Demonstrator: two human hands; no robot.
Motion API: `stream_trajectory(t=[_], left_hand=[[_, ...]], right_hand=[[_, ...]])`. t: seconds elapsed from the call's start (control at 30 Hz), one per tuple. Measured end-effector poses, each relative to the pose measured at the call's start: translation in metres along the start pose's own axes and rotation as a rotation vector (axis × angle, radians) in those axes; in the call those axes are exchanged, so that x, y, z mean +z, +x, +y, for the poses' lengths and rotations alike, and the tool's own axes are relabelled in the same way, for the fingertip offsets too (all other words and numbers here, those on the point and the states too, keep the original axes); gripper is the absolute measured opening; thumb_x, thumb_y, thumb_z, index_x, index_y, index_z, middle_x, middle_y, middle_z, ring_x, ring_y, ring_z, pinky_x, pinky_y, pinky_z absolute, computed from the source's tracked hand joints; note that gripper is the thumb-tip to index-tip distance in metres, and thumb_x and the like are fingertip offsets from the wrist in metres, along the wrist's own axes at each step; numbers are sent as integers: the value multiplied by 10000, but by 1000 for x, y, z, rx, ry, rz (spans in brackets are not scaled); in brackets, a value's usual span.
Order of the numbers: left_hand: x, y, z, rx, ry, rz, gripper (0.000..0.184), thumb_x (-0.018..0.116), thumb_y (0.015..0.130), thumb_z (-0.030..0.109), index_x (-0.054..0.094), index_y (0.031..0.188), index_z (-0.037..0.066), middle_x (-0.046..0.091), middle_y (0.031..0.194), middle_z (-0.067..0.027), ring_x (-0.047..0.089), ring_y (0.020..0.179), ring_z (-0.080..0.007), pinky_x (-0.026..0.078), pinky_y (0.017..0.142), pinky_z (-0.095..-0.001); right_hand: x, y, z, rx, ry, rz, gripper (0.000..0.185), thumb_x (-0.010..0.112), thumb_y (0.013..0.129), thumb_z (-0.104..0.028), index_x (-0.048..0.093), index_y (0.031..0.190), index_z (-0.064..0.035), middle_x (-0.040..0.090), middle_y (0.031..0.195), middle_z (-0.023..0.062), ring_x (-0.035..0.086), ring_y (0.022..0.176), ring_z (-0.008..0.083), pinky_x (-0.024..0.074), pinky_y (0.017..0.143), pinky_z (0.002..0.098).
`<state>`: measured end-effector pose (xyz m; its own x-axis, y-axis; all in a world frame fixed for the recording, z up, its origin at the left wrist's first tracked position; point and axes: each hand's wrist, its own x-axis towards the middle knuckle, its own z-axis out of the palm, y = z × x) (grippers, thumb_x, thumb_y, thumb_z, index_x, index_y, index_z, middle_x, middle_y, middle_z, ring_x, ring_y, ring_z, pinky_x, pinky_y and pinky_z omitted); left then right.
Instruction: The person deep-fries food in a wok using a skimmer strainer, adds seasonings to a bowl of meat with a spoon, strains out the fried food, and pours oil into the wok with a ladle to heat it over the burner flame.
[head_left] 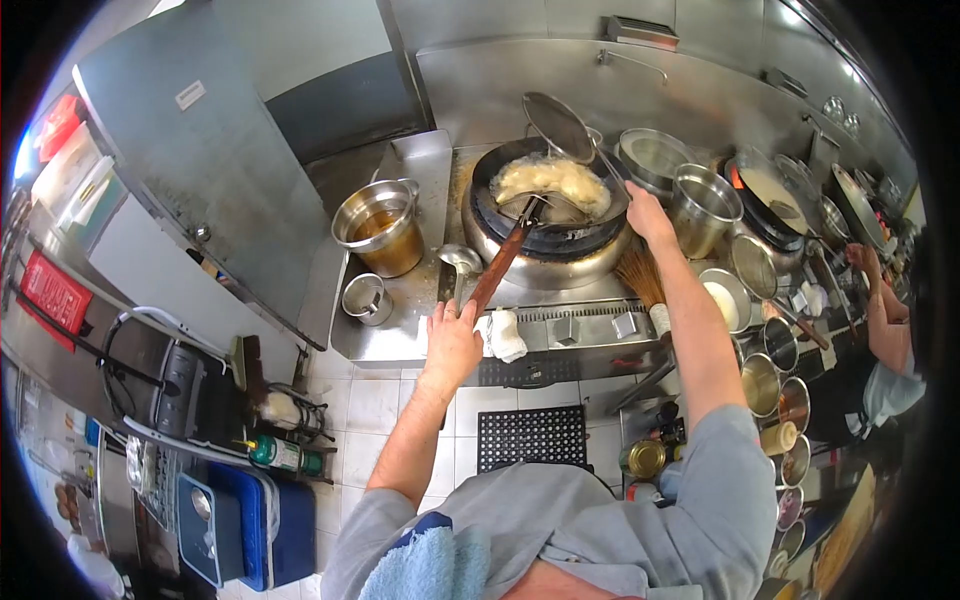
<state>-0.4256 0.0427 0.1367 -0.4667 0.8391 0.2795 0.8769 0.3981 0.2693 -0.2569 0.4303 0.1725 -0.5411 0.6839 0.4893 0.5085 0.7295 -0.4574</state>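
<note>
Food fries in the wok, not yet out; left hand holds a wooden handle, right hand a strainer.

Bubbling oil blurs the food in the wok; the raised skimmer covers some of its far rim. The left hand hides part of the wooden handle. The door label is unreadably small. Another person is cut off at right.

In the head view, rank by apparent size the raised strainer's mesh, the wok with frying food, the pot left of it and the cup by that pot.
1. Wok
2. Pot
3. Strainer mesh, seen at a tilt
4. Cup
</note>
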Motion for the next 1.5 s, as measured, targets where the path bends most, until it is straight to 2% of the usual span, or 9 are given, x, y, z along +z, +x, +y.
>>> stream_trajectory(t=[0.17, 0.3, 0.53, 0.73, 0.97, 1.1, 1.2, 1.4, 1.5], left_hand=[[-9, -6, -24, 82, -140, -22, 498, 598, 769, 100, 446, 1240, 44, 446, 1255, -290, 378, 1209, -459, 315, 995, -551], [-9, -4, -29, 131, -168, -14, 492, 603, 768, 95, 460, 1236, 38, 443, 1256, -297, 380, 1208, -460, 315, 1007, -526], [-11, 1, -13, 116, -178, 17, 475, 609, 767, 97, 482, 1220, 29, 441, 1260, -307, 393, 1198, -462, 323, 1024, -476], [0, 5, -3, 104, -157, -1, 481, 619, 763, 99, 480, 1218, 28, 444, 1262, -298, 393, 1200, -449, 330, 1017, -471], [5, 6, -2, 75, -113, 11, 483, 629, 760, 106, 485, 1215, 27, 441, 1261, -301, 401, 1193, -443, 337, 1008, -467], [3, 6, 5, 76, -79, 2, 486, 637, 755, 107, 497, 1212, 26, 444, 1254, -296, 405, 1188, -441, 343, 1005, -467], [6, 2, 8, 103, -116, 4, 484, 640, 752, 103, 504, 1210, 24, 435, 1261, -303, 402, 1193, -441, 344, 1007, -466], [1, -6, -1, 66, -191, 7, 485, 636, 753, 100, 499, 1211, 17, 403, 1296, -306, 397, 1197, -445, 343, 1010, -466], [1, -7, -5, 49, -196, -5, 507, 637, 760, 108, 475, 1237, 48, 403, 1298, -285, 381, 1209, -446, 327, 993, -522]], right_hand=[[-56, -39, -60, 105, -101, -143, 458, 457, 793, -17, 471, 1250, 15, 561, 1048, 308, 553, 996, 419, 448, 856, 434], [2, -27, 1, 18, -133, -131, 470, 461, 781, -9, 476, 1250, 9, 560, 1057, 308, 554, 1011, 405, 435, 883, 424], [-10, 8, -62, 15, -48, -88, 506, 476, 772, -4, 455, 1277, 3, 556, 1099, 300, 546, 1050, 384, 426, 907, 404], [-26, 15, -50, -57, -269, -428, 450, 464, 774, 0, 519, 1221, 5, 576, 1113, 259, 554, 1063, 359, 434, 917, 375], [-104, -1, -99, -44, -282, -332, 475, 458, 774, 11, 494, 1246, -14, 573, 1095, 263, 553, 1013, 394, 439, 889, 423], [-61, 2, -84, -192, -236, -318, 490, 431, 762, 29, 491, 1246, -17, 578, 1080, 269, 561, 999, 396, 435, 876, 437], [-27, 13, -81, -97, -246, -444, 506, 447, 746, 22, 491, 1248, -21, 578, 1066, 277, 570, 992, 382, 443, 879, 428], [-32, 27, -49, -39, -207, -175, 509, 449, 727, 44, 475, 1235, 21, 586, 1006, 288, 567, 991, 387, 441, 866, 445], [-38, 24, -28, 16, -215, -291, 489, 444, 740, 41, 498, 1225, 10, 595, 994, 289, 588, 951, 392, 473, 806, 412]])
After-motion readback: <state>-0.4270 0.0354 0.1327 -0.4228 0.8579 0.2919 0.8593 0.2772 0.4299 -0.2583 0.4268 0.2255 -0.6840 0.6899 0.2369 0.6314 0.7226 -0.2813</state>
